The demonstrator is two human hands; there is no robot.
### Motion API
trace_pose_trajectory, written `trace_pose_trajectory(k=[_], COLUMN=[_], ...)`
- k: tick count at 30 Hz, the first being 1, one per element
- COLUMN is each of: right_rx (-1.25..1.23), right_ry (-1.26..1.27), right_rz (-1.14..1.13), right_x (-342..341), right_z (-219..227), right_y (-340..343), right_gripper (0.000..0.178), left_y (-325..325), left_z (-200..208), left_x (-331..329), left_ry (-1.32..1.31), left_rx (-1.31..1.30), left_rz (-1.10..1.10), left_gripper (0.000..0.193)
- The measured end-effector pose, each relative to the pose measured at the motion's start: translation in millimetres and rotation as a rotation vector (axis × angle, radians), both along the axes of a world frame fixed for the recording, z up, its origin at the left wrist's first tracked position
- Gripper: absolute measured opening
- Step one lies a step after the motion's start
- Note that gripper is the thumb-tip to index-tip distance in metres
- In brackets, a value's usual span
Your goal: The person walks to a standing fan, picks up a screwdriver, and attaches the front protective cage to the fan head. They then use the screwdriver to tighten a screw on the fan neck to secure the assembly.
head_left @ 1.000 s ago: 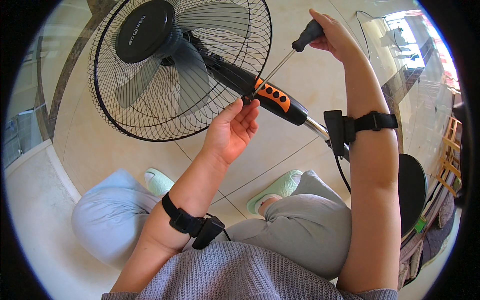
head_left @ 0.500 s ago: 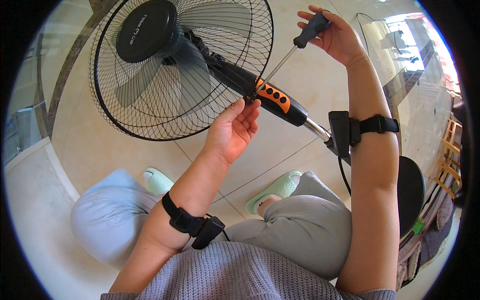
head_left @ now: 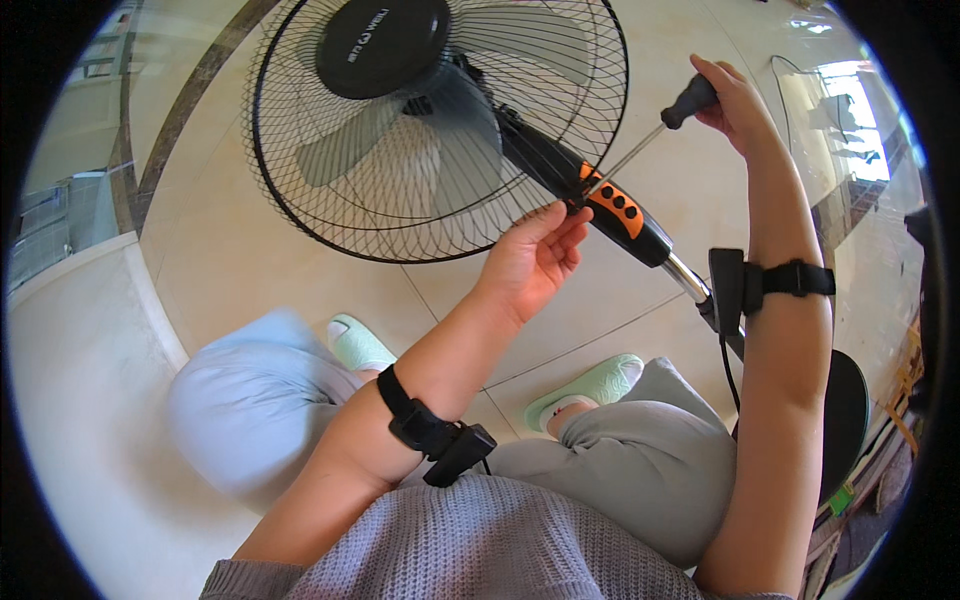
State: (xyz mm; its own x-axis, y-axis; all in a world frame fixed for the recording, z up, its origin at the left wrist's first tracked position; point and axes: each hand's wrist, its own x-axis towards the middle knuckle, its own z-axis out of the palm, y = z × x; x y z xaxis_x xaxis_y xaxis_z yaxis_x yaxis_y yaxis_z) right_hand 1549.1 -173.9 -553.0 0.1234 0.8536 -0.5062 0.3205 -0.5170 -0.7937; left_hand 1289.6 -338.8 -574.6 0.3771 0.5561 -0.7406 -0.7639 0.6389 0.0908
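Note:
A black pedestal fan with grey blades stands tilted in front of me, its round wire grille to the left and its orange button panel on the neck. My left hand pinches the grille's rim at a small dark clip beside that panel. In my right hand is a screwdriver, held by its dark handle. Its metal shaft slants down-left, with the tip at or close to the clip; the exact contact is too small to tell.
The fan's chrome pole runs toward a round black base, partly behind my right forearm. My feet in pale green slippers rest on the tiled floor. A white ledge lies at the left.
The whole view has shifted, so the fan and hands sit farther right. My right hand has turned, its fingers now more closed about the screwdriver handle. The left hand keeps its pinch.

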Motion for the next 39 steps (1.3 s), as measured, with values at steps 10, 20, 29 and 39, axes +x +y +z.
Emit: trace_pose_trajectory(k=[10, 20, 29, 39], right_rx=[0.011, 0.140, 0.099, 0.057], right_ry=[0.240, 0.629, 0.491, 0.351], right_rz=[0.081, 0.074, 0.205, 0.201], right_x=[17, 10, 23, 33], right_z=[-4, 4, 2, -13], right_y=[2, -3, 2, 6], right_gripper=[0.033, 0.041, 0.037, 0.037], left_y=[0, 0, -3, -6], left_z=[0, -1, -3, -6], left_x=[0, 3, -4, -5], left_ry=[0.000, -0.007, 0.001, 0.055], left_rx=[0.012, 0.075, 0.122, 0.174], left_rz=[0.009, 0.004, -0.041, -0.128], left_gripper=[0.013, 0.010, 0.008, 0.022])
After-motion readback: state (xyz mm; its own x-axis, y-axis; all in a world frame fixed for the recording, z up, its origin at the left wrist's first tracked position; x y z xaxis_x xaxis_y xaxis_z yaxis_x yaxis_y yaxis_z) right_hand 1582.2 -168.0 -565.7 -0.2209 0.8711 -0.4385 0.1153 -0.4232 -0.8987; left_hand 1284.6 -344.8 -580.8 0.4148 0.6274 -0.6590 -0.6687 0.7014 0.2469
